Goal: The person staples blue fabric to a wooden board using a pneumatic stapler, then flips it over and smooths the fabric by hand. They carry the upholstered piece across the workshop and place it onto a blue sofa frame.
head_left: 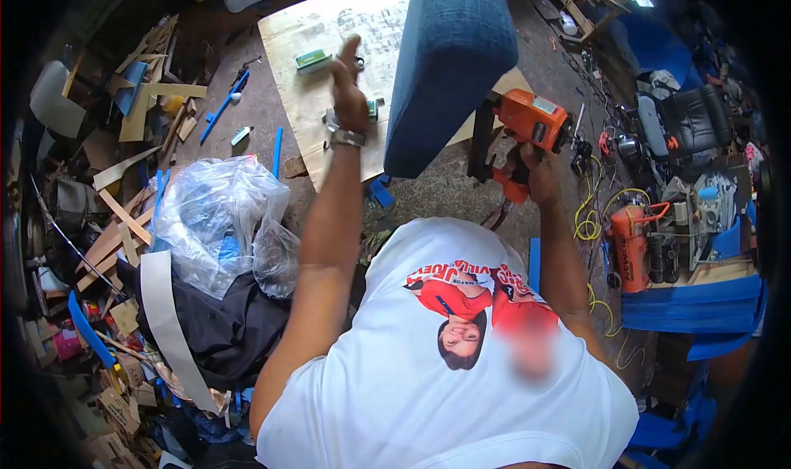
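A blue fabric-covered cushion [453, 65] stands tilted on a pale sheet [288, 32] on the floor. My right hand [537, 172] is wrapped round the handle of an orange staple gun [531, 119], whose nose is close to the cushion's lower right side; whether it touches cannot be made out. My left hand [349, 90] is left of the cushion, above the sheet, with its fingers stretched out and nothing held. A small green box [312, 61] lies on the sheet near this hand. Another small green item [373, 110] is partly hidden behind my left wrist.
Clear plastic bags [218, 213] and black fabric [227, 329] lie at my left, beside wood scraps [124, 222]. On the right are an orange air tank [633, 246], a yellow hose [587, 222], a black padded seat [696, 127] and blue sheets [692, 306].
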`<action>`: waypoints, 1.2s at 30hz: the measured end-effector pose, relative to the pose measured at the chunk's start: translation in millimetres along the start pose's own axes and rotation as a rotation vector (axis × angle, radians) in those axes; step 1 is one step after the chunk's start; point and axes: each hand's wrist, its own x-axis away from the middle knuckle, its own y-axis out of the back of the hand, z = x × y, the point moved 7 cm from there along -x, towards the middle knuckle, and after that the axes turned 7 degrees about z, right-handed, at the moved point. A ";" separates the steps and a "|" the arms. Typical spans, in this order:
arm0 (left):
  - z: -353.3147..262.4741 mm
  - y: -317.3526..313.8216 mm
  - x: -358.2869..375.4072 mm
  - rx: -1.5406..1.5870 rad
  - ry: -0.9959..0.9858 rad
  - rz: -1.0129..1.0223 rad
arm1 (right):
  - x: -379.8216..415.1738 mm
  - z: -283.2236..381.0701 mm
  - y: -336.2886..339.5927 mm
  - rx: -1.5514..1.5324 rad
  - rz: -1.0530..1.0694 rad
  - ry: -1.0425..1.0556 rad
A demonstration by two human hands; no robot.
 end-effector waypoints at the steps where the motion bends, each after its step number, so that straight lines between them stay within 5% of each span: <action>1: 42.8 -4.2 35.4 -0.267 -0.064 0.011 | -0.1 -0.2 0.1 -0.019 0.004 -0.010; 3: 126.5 -13.1 107.5 -0.826 -0.195 -0.045 | 1.0 6.2 -5.6 -0.056 0.019 -0.033; 6: 231.3 44.3 220.0 -1.044 0.863 0.553 | 2.8 12.0 -4.6 0.006 0.024 -0.055; 7: 257.4 70.6 274.2 -1.209 0.643 0.753 | 1.7 7.6 -3.9 0.022 0.018 -0.053; 8: 251.4 93.5 311.0 -1.148 0.911 0.599 | 0.9 -1.3 -3.2 0.039 0.016 -0.053; 9: 311.6 145.9 371.6 -0.975 1.187 0.601 | -0.3 -7.0 -2.1 0.057 0.017 -0.055; 10: 264.8 130.2 373.5 -1.086 0.976 0.814 | -2.3 -12.2 0.5 0.067 0.019 -0.079; 11: 269.5 141.5 388.6 -1.268 1.085 0.985 | -2.9 -17.4 2.8 0.076 0.021 -0.104; 14: 215.4 160.4 396.8 -1.203 1.101 0.774 | -1.2 -13.9 -0.6 0.167 0.096 -0.163; 17: 132.5 156.6 383.3 -0.917 1.282 0.276 | -1.4 -56.5 5.5 0.321 0.176 -0.287; 20: 157.9 207.1 405.8 -1.065 1.100 0.208 | 2.9 -122.7 15.0 0.477 0.210 -0.408; 22: 175.0 218.2 406.8 -1.382 0.999 0.585 | 6.3 -184.7 25.4 0.617 0.196 -0.387; 26: 176.3 214.6 418.3 -1.409 1.031 0.608 | 47.4 -204.5 21.9 0.771 0.329 -0.455; 29: 186.3 215.9 434.4 -1.276 1.026 0.503 | 90.0 -206.9 34.3 0.733 0.380 -0.490; 32: 211.8 229.3 440.4 -1.100 0.868 0.107 | 127.1 -217.1 54.6 0.665 0.383 -0.550; 34: 94.2 161.5 372.3 -1.027 0.893 -0.109 | 148.6 -221.8 66.8 0.611 0.369 -0.602; 36: 52.2 131.8 310.9 -0.958 0.570 -0.165 | 159.5 -220.9 79.5 0.553 0.341 -0.656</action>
